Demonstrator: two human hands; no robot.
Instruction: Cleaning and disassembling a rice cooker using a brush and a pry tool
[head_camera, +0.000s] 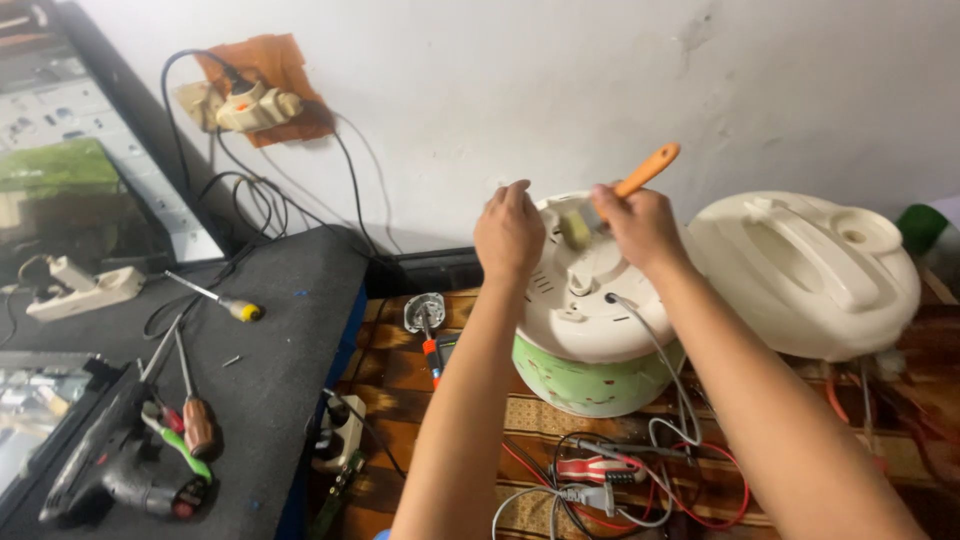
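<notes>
My right hand grasps the orange-handled brush, bristles on the upturned cooker base | my left hand clamps its rim so it stays put | cooker sits on the tabletop, lid just beside

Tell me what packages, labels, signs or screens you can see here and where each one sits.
No clear package, label or sign shows.
Panel with pale key-like squares: leaning at far left, dark frame, a green patch below; too blurred to tell if it is a screen.
Glossy flat surface: bottom left corner, dark-edged, reflective.
Both hands, left hand and right hand, rest on the cream appliance base.
</notes>
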